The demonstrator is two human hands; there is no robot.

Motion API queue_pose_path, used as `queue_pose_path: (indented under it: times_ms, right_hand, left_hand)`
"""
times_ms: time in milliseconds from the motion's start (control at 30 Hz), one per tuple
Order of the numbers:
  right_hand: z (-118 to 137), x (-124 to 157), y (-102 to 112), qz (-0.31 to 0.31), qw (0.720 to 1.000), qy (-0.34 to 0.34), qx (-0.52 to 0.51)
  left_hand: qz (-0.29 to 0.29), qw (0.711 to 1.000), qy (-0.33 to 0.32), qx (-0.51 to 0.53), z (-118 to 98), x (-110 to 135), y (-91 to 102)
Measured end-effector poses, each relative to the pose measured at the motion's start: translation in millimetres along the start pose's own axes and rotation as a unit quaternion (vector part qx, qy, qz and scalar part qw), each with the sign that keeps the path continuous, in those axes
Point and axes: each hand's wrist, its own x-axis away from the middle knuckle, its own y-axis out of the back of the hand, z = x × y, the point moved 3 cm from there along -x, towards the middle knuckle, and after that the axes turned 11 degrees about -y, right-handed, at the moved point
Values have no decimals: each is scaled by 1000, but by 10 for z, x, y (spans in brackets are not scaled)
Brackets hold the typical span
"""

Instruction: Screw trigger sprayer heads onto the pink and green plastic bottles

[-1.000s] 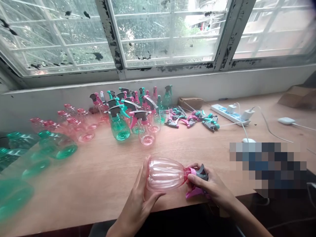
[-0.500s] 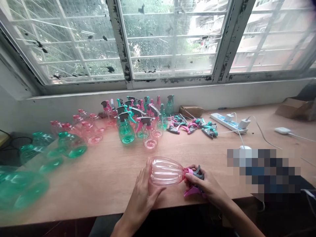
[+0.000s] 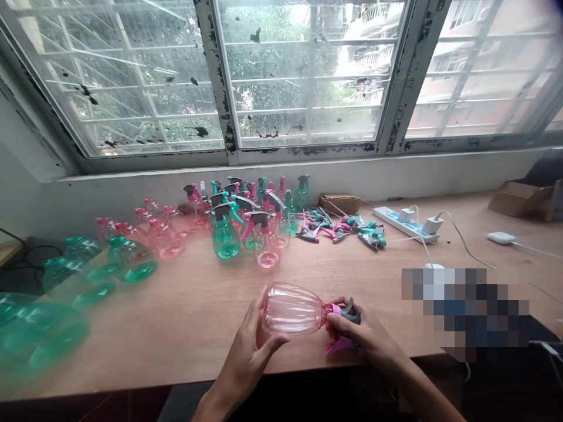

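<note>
1. The left hand (image 3: 248, 349) cups the wide end of a pink bottle (image 3: 292, 309), fingers curled round it. The bottle lies on its side between both hands, near the table (image 3: 185, 316) edge.
2. The right hand (image 3: 372, 340) is closed on the spray head (image 3: 348, 313) at the bottle's neck, with the pink trigger poking out beneath the fingers.
3. Compared with a second ago, both grips are unchanged and the bottle has barely shifted. I cannot tell whether the collar has turned, so the fitting looks unfinished.
4. Straight ahead of the hands stand finished sprayers (image 3: 246, 225). Loose heads (image 3: 341, 228) lie ahead of the right hand, and open bottles (image 3: 132, 258) ahead of the left.
</note>
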Motion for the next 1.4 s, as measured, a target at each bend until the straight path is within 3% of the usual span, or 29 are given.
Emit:
queue_pose_path:
  times_ms: [200,400,567,733,1200,1400]
  right_hand:
    - [6,40,18,3,999,5,-40]
    - [-1,41,18,12,1000,22,19]
    - [-11,22,27,4,999,32,6]
    - [-31,23,36,10,999,40,7]
    - [-52,7,30,17,999,44,-16]
    - [-49,8,28,18,999,36,9]
  left_hand:
    - [3,999,-38,-8,-39,20,7]
    - [12,1000,-12,-5,-36,7,5]
    - [13,997,-44,-67,-37,0,3]
    - [9,996,-67,-63,-1,35,-12]
    - [-10,995,-59,-74,-15,39,-5]
    - [12,995,-48,-86,18,22,-8]
